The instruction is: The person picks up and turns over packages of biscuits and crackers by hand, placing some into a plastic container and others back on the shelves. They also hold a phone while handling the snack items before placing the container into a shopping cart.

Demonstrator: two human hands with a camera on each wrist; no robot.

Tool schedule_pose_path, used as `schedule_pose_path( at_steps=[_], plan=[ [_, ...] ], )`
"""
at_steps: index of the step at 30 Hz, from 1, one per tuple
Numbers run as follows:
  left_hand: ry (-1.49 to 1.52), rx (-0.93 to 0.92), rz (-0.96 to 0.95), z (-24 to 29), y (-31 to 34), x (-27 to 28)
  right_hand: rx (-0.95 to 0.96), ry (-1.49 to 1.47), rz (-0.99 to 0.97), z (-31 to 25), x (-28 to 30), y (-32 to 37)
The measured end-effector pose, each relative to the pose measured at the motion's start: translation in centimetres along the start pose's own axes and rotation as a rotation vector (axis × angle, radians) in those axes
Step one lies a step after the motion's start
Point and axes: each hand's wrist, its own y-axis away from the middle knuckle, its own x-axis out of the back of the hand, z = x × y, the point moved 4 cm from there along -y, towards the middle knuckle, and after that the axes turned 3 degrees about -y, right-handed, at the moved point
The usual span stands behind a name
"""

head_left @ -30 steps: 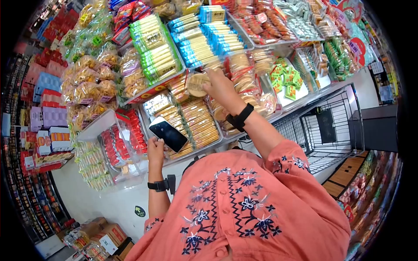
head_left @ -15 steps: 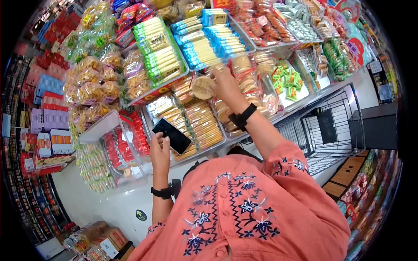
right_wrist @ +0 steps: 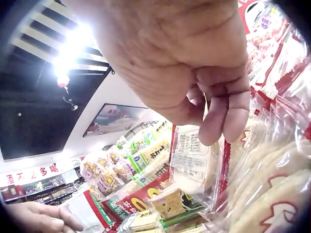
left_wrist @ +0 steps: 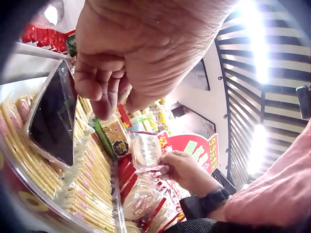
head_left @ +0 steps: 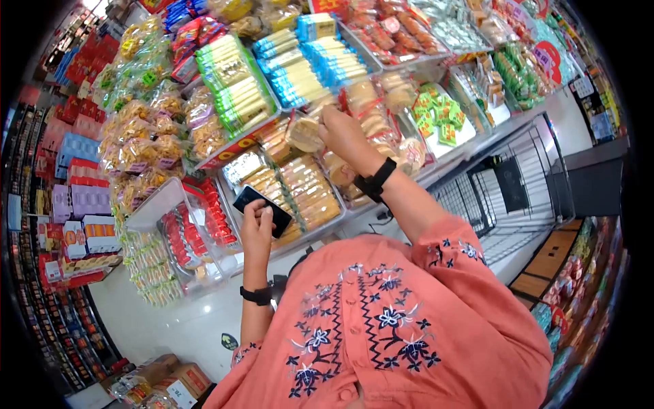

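Observation:
My right hand [head_left: 347, 140] pinches the edge of a clear packet of round biscuits [head_left: 303, 134] above the display. In the right wrist view, pale printing shows on the wrapper of that packet [right_wrist: 189, 153]. More round biscuits in red-edged wrappers [head_left: 371, 123] lie close beside this hand. A dark-screened phone [head_left: 281, 221] lies tilted on the packed biscuits in a clear bin. Over it is my left hand [head_left: 257, 228], its fingers loosely bent and overlapping the screen. From the left wrist, the fingertips [left_wrist: 103, 109] appear beside the phone's edge, not wrapped round it.
Bins of green-wrapped [head_left: 235, 85] and blue-wrapped biscuits [head_left: 327, 65] stand behind. Bagged snacks [head_left: 146, 143] rise at left, with a clear bin of red packets [head_left: 194, 225] nearer. A wire shopping cart [head_left: 497, 198] stands at right. Cartons [head_left: 180, 382] sit on the floor.
My left hand has shifted from the phone's lower left edge to over its screen, while the phone stays about in place. The biscuit packet in my right hand has tilted slightly.

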Motion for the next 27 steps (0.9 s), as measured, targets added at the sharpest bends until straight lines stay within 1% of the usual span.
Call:
schedule_pose_path(
  at_steps=[1, 4, 5, 6, 8, 9, 12, 13, 15, 16, 17, 18, 19, 20, 23, 24, 25, 27],
  plan=[
    [0.008, -0.005, -0.017, 0.1, -0.1, -0.3, 0.008, -0.016, -0.016, 0.0, 0.1, 0.3],
    [0.03, -0.036, -0.053, 1.2, -0.5, -1.7, 0.006, -0.053, 0.02, 0.0, 0.7, 1.3],
    [0.041, -0.035, -0.07, 1.4, -1.0, -2.2, 0.025, -0.087, 0.071, -0.1, 1.1, 1.7],
    [0.05, -0.032, -0.086, 1.5, -1.3, -2.6, 0.021, -0.106, 0.066, -0.3, 1.5, 2.2],
    [0.148, -0.019, -0.105, 3.2, -1.9, -4.0, 0.016, -0.143, 0.062, -0.9, 3.1, 2.6],
    [0.19, 0.012, -0.139, 3.1, -2.6, -4.6, -0.01, -0.175, 0.047, -1.1, 3.9, 3.0],
    [0.439, 0.05, -0.165, 6.2, -2.7, -6.8, -0.012, -0.208, 0.007, -1.4, 5.2, 4.4],
    [0.491, 0.067, -0.207, 7.1, -2.4, -7.4, 0.017, -0.229, 0.015, -1.6, 5.8, 5.0],
    [0.645, 0.112, -0.294, 6.8, -2.2, -8.6, 0.068, -0.271, 0.028, -2.3, 6.5, 6.4],
    [0.72, 0.133, -0.336, 6.4, -2.2, -8.9, 0.054, -0.301, 0.006, -2.5, 6.9, 7.1],
    [0.715, 0.164, -0.365, 5.2, -2.4, -9.2, 0.042, -0.331, -0.015, -2.7, 7.2, 7.9],
    [0.742, 0.175, -0.386, 5.7, -1.9, -9.6, 0.03, -0.362, -0.037, -2.8, 7.5, 8.6],
    [0.771, 0.186, -0.408, 6.4, -1.3, -10.1, 0.11, -0.3, -0.018, -3.0, 8.0, 9.2],
    [0.799, 0.2, -0.429, 6.8, -0.9, -10.6, 0.101, -0.344, -0.028, -3.0, 8.3, 9.8],
    [0.822, 0.196, -0.397, 6.1, -0.7, -11.2, 0.06, -0.465, -0.084, -2.9, 9.0, 11.8],
    [0.823, 0.198, -0.384, 6.2, -0.6, -11.4, -0.001, -0.528, -0.095, -2.7, 9.2, 12.3],
    [0.839, 0.154, -0.425, 6.6, -0.4, -11.6, -0.062, -0.593, -0.108, -2.4, 9.3, 12.8],
    [0.782, 0.141, -0.367, 7.3, 0.4, -12.0, -0.169, -0.714, -0.122, -1.7, 9.2, 13.7]
  ],
)
